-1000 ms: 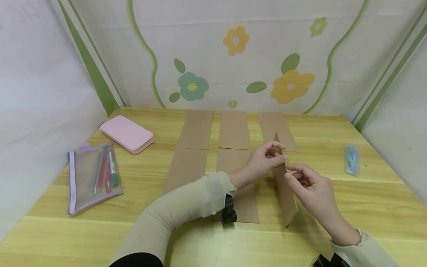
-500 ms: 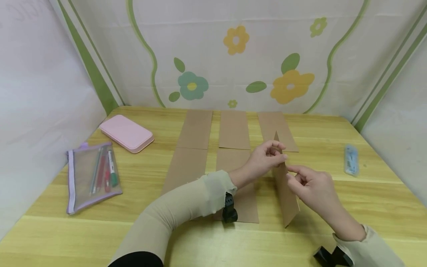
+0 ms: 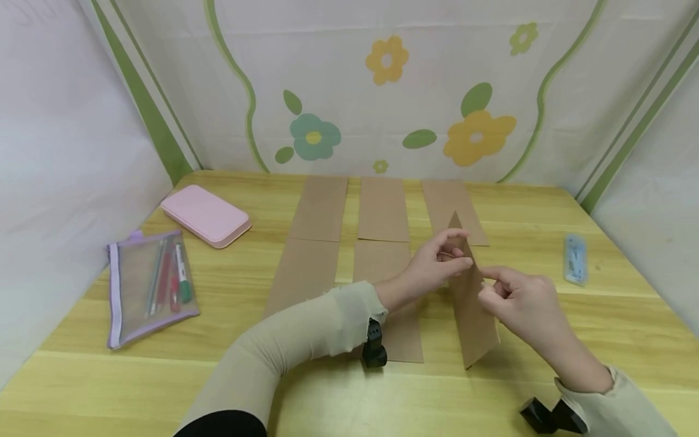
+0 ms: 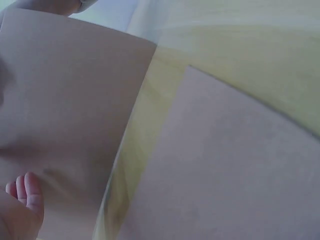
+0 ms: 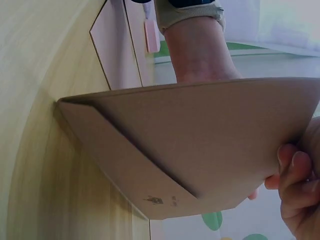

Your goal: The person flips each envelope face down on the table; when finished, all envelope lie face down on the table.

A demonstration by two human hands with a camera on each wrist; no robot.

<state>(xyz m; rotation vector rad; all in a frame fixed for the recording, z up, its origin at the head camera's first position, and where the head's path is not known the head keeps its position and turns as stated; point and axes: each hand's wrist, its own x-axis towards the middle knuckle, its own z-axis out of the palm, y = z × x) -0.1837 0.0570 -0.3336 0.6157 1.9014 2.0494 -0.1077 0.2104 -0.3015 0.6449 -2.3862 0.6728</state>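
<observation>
A brown kraft-paper envelope (image 3: 474, 321) stands on its long edge on the table, leaning. Its flap (image 5: 135, 170), with small dark print, hangs partly away from the body in the right wrist view. At its upper edge my left hand (image 3: 437, 258) pinches the paper with thumb and fingers. My right hand (image 3: 521, 303) pinches the same upper edge a little nearer to me, thumb against forefinger. In the left wrist view, curled left fingers (image 4: 27, 192) show beside the broad face. More brown envelopes (image 3: 382, 209) lie flat in two rows, the front ones partly under my left arm.
A pink case (image 3: 206, 213) lies at the back left, with a mesh zip pouch (image 3: 139, 285) of pens in front of it. Toward the right edge of the wooden table (image 3: 617, 340) sits a small light-blue item (image 3: 576, 260). A flowered cloth (image 3: 338, 73) hangs behind.
My right hand has moved slightly right, pulling its side of the envelope, so more of the broad face shows. My left hand stays nearly in place.
</observation>
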